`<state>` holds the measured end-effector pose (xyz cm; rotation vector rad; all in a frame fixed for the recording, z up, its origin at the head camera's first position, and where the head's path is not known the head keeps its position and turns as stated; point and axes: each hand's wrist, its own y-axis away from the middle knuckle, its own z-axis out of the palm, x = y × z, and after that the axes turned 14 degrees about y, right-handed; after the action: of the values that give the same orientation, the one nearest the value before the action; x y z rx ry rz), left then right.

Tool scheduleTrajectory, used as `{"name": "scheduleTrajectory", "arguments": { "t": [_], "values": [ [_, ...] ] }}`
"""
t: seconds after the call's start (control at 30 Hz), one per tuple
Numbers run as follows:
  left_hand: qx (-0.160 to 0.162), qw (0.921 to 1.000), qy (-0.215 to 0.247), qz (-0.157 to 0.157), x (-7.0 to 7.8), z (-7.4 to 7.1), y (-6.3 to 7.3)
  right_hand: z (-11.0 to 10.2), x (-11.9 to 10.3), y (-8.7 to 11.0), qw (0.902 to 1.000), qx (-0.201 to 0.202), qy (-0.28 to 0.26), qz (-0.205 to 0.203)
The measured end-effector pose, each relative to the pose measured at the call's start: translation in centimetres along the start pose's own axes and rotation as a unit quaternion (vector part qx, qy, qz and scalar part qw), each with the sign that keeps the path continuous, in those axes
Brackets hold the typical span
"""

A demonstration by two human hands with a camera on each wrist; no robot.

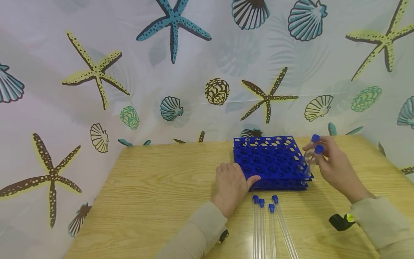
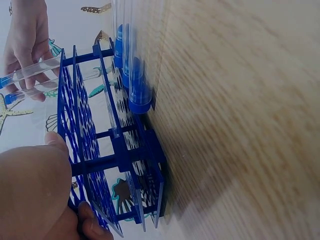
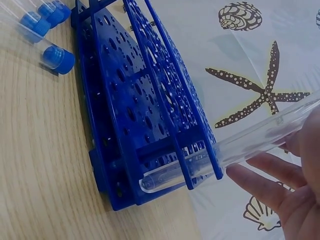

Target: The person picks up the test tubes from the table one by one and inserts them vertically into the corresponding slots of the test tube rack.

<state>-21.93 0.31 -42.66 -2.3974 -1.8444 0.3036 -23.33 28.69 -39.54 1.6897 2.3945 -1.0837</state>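
Note:
A blue test tube rack (image 1: 268, 182) with tiers of round holes stands on the table. My left hand (image 1: 231, 183) grips its front left corner, thumb along the front edge and fingers at the left side. At the right end, my right hand (image 1: 334, 169) pinches a clear blue-capped test tube (image 1: 311, 165) near its top. This tube (image 3: 225, 152) passes through the rack's upper tiers at a tilt, its rounded bottom showing inside. A second capped tube (image 1: 315, 138) stands close behind it by the fingers; whether the hand also touches it, I cannot tell.
Several blue-capped test tubes (image 1: 272, 230) lie on the wooden table (image 1: 155, 187) in front of the rack, caps towards it. Behind the table hangs a white cloth (image 1: 191, 79) printed with starfish and shells. A black strap end (image 1: 341, 222) hangs by the right sleeve.

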Motion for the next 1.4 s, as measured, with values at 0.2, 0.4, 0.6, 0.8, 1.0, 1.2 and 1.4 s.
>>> {"name": "scheduleTrajectory", "arguments": {
  "t": [0.2, 0.4, 0.6, 0.8, 1.0, 1.2, 1.4],
  "values": [
    [-0.004, 1.0000, 0.004, -0.003, 0.0, 0.0, 0.0, -0.1, 0.0, 0.0, 0.9998, -0.016, 0.000, -0.008],
    [-0.005, 1.0000, 0.003, -0.003, 0.0, -0.1, 0.0, -0.3, 0.0, 0.0, 0.9997, -0.024, -0.001, -0.010],
    [-0.009, 0.9999, 0.005, -0.006, 0.1, -0.2, -0.1, -0.4, 0.0, 0.0, 0.9993, -0.035, 0.011, 0.012],
    [-0.011, 0.9998, 0.016, -0.010, 0.1, -0.3, -0.1, -0.5, 0.0, 0.0, 0.9990, -0.042, 0.002, 0.016],
    [-0.003, 0.9997, 0.020, -0.011, 0.1, -0.2, 0.0, -0.6, 0.0, 0.4, 0.9981, -0.052, 0.023, 0.023],
    [-0.003, 0.9999, 0.012, -0.006, 0.0, -0.1, 0.0, -0.3, 0.6, 1.2, 0.9971, -0.058, 0.037, 0.031],
    [0.001, 1.0000, 0.005, -0.002, 0.0, 0.0, 0.0, -0.7, 0.8, 2.2, 0.9943, -0.063, 0.043, 0.075]
  ]
}}
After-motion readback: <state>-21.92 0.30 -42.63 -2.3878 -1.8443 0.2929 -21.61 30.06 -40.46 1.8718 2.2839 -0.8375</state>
